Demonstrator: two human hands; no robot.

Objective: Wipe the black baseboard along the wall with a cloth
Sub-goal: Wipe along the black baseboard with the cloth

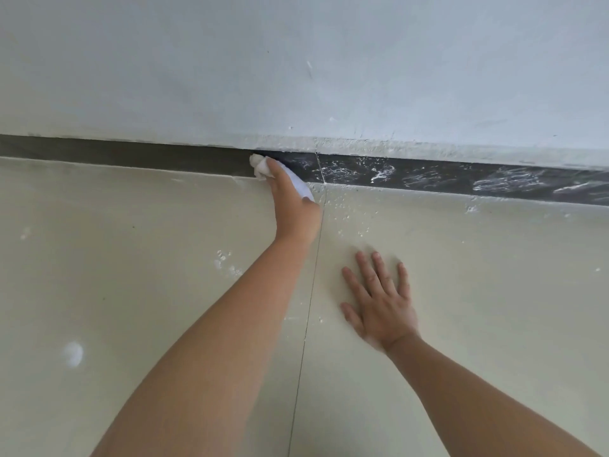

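Nearest, the right hand (pixel 379 301) lies flat on the floor (pixel 131 258), fingers spread, likely as a brace. Beyond it, the left hand (pixel 293 199) grips the cloth (pixel 262 166) against the black baseboard (pixel 428 176) (white smears remain rightward).

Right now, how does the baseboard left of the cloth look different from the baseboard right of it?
Left of the cloth, the left stretch of baseboard is plain, dull dark grey with no white marks. The right stretch of baseboard is blacker and streaked with white smears and specks. White specks also dot the floor below the right stretch more thickly than below the left. Both are the same strip at the foot of the wall. The left hand presses the cloth where they meet.
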